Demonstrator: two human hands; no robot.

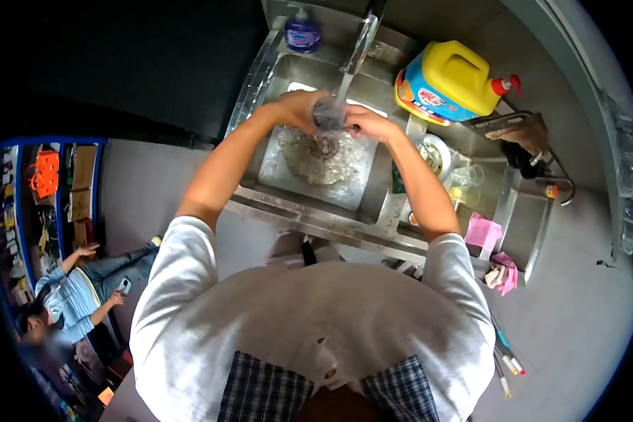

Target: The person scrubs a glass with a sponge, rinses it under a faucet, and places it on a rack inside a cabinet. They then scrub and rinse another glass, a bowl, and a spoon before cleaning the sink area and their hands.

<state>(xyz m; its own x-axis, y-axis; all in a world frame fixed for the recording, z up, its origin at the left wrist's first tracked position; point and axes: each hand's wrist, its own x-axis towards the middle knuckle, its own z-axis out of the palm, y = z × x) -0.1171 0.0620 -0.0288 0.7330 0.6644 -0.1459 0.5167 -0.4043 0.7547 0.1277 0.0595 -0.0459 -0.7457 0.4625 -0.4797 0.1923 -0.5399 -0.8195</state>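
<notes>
Over the left sink basin (274, 158), both my hands meet under a stream of water (344, 88) from the faucet (363, 43). My left hand (297, 110) is curled round the left side of a dark grey, rounded, see-through-looking thing (328, 114). Splashing water blurs it, so its kind does not show. From the other side, my right hand (371, 125) grips its right edge with the fingers bent. Beneath them, water spreads around the drain (323, 146) at the bottom of the basin.
A purple soap bottle (302, 32) stands behind the basin. A big yellow-and-blue detergent jug (446, 83) is at the back right. The right basin holds a white dish (436, 156) and clear cups (468, 176). Pink cloths (483, 232) hang at its front. Another person (74, 292) holds a phone near shelves.
</notes>
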